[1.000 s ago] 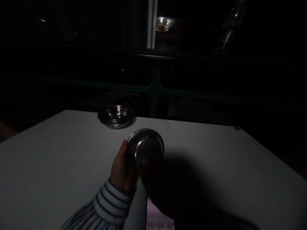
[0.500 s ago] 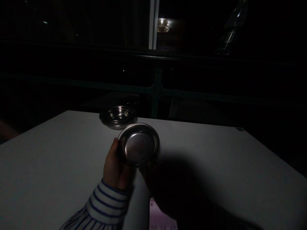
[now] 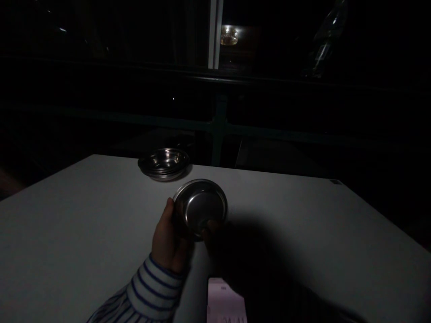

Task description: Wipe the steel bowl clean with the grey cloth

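My left hand [image 3: 168, 240], in a blue-striped white sleeve, grips the left rim of a small steel plate [image 3: 200, 206] and holds it tilted above the white table [image 3: 84, 224]. My right hand [image 3: 215, 233] is a dark shape at the plate's lower right edge, with a fingertip against its inner surface; deep shadow hides the rest of it. A stack of similar steel plates [image 3: 164, 163] sits at the table's far edge, beyond the held plate.
A pale pink card or device [image 3: 225, 305] lies on the table near the bottom edge. Behind the table runs a dark railing with a post [image 3: 217, 134]. A lit lamp [image 3: 229, 35] glows in the dark background.
The held plate moved slightly right and down and tilted more toward me than half a second ago. My left hand shifted with it.
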### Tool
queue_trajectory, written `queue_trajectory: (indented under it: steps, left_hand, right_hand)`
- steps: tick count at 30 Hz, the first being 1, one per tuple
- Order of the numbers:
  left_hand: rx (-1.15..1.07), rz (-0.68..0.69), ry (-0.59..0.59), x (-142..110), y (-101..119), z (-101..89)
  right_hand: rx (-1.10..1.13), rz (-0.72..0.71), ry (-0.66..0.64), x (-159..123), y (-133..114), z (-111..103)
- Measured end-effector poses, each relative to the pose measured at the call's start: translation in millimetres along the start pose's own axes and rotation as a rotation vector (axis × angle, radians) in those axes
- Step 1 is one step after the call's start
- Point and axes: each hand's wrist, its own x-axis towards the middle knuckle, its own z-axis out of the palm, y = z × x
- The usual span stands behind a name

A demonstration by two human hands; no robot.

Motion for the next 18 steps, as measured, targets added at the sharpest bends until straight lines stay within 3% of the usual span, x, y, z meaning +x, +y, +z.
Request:
queue_trajectory:
  steps: [3,9,13,18]
  left_hand:
    - [0.004,-0.018,-0.001,0,-1,-0.3]
    - [-0.009,0.020,0.028,2,2,-2.2]
    - [-0.024,-0.038,0.002,3,1,-3.5]
    - [-0.006,-0.040,0.009,3,2,-3.6]
  right_hand:
    - [0.027,-0.005,0.023,0,1,1]
    - [0.053,0.086,-0.096,4,11,-1]
    - [0.014,0.018,0.012,2,3,-2]
    - [0.042,0.075,-0.077,7,13,-2]
